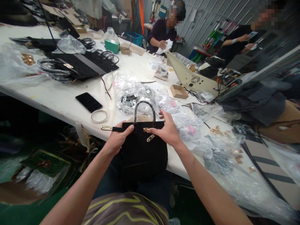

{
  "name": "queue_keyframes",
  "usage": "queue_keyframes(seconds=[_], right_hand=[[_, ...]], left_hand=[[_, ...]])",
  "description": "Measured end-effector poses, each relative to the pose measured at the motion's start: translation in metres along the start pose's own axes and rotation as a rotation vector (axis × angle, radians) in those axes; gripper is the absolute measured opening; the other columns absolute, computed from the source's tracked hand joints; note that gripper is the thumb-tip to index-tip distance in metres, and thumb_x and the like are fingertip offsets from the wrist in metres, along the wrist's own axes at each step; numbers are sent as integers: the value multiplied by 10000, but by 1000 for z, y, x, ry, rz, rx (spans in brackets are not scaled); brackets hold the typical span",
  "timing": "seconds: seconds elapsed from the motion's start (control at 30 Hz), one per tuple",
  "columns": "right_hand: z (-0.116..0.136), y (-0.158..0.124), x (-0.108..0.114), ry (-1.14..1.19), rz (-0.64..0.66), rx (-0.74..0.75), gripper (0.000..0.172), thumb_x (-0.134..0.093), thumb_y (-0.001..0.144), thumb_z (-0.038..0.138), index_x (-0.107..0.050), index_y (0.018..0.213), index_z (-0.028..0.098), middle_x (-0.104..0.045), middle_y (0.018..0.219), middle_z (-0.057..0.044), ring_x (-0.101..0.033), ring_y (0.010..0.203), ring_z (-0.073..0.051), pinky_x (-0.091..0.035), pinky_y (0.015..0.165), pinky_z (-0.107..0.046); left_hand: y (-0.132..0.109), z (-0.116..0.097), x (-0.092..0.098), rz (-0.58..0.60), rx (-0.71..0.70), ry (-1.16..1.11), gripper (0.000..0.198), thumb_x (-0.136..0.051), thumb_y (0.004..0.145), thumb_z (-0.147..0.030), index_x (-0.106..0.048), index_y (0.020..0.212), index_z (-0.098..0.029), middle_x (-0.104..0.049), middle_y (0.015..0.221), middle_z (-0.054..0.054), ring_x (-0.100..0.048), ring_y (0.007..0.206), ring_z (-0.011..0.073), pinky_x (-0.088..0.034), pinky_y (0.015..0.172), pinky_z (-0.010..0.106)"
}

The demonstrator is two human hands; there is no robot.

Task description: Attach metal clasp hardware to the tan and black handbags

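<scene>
A small black handbag [140, 153] with a curved black handle [143, 107] hangs over the near edge of the white table [61, 100]. My left hand [118, 139] grips the bag's upper left corner, thumb pressed on a black strap with a gold metal tip [106, 127] that sticks out to the left. My right hand [167, 131] pinches the bag's top edge near its gold clasp [150, 137], with the fingers curled over the rim.
A black phone [88, 102] and a thin ring [99, 116] lie left of the bag. Clear plastic bags of metal fittings [131, 93] crowd the table behind it. Black bag panels [77, 64] lie far left. A small cardboard box [178, 91] and a cream machine arm [187, 75] are beyond. Two people work at the far side.
</scene>
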State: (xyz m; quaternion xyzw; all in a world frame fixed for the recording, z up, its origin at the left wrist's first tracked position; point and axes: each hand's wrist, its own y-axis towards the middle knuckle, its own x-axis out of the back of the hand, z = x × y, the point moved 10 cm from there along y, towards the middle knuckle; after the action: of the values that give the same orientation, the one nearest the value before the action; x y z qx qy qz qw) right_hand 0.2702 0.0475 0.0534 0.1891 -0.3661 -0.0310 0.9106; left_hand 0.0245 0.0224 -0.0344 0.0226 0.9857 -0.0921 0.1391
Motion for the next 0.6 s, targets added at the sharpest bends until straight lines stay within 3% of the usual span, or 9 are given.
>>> queue_keyframes(seconds=[0.07, 0.17, 0.3, 0.37, 0.5, 0.6], right_hand=[[-2, 5, -1, -19, 132, -76, 841, -1074, 618, 521, -774, 1354, 246, -755, 1354, -115, -732, 1203, -338, -638, 978, -433], [-1, 5, -10, 56, 449, -189, 432, -1011, 708, 543, -853, 949, 220, -818, 940, -23, -770, 877, -241, -594, 709, -309], [13, 5, -3, 121, 574, -236, 389, -1021, 667, 500, -798, 735, 188, -716, 668, 24, -643, 601, -141, -427, 495, -240], [21, 4, -3, 197, 608, -233, 352, -1008, 683, 467, -809, 739, 182, -714, 656, 22, -622, 574, -128, -426, 483, -232], [23, -6, -15, 428, 729, -293, 364, -983, 700, 416, -895, 962, 179, -829, 844, -24, -704, 690, -168, -552, 614, -259], [13, -12, -19, 439, 696, -341, 356, -1005, 650, 402, -891, 888, 163, -813, 806, -17, -692, 694, -173, -536, 624, -263]], left_hand=[[-3, -8, -3, 63, 31, 32, 397, -918, 831, -544, -738, 950, -210, -758, 882, 7, -676, 791, 180, -517, 716, 265], [-9, -17, -17, 140, 119, 44, 418, -983, 753, -501, -726, 910, -211, -772, 874, 15, -688, 780, 189, -528, 714, 276], [-17, -24, -39, 150, 179, 45, 488, -1037, 649, -441, -762, 980, -211, -810, 923, 43, -737, 825, 243, -582, 761, 342], [-18, -27, -42, 95, 149, 48, 525, -1049, 607, -420, -777, 1002, -207, -821, 931, 48, -751, 842, 262, -599, 779, 368], [-19, -20, -44, 51, 116, 27, 459, -1041, 619, -425, -789, 931, -201, -822, 871, 38, -754, 784, 249, -606, 754, 365], [-20, -12, -44, 76, 132, 53, 481, -1045, 618, -447, -830, 971, -200, -851, 918, 62, -780, 811, 272, -631, 776, 382]])
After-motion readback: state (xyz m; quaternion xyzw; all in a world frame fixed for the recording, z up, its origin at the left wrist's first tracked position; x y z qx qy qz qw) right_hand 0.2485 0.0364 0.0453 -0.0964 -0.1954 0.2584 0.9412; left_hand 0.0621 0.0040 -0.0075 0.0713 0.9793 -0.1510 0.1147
